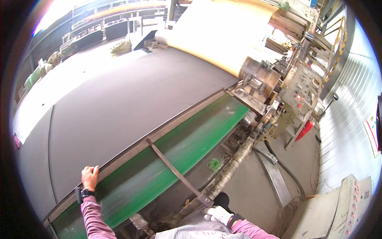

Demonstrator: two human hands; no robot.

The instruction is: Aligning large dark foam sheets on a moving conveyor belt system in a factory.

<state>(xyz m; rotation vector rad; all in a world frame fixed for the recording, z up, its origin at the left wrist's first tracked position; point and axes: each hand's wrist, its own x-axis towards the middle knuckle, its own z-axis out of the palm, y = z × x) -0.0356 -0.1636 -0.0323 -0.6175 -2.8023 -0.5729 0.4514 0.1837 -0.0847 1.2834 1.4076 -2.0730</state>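
At the left, my bare left hand point(90, 178) is closed over the metal rail point(121, 154) along the near edge of a wide, dark grey sheet point(107, 111). Close to my body, my right hand point(218, 214) wears a white glove, its fingers curled in. It is beside the block end of a rusty metal bar point(175, 171); what those fingers hold, if anything, is hidden. That bar slants from the rail across a green belt point(191, 131) toward me.
A large pale roll of sheet point(223, 36) sits in the machine at the back. Right of it are a control panel point(300, 89) and metal steps point(324, 51). A console with red lights point(338, 211) stands at lower right. A metal channel point(274, 179) lies on the floor.
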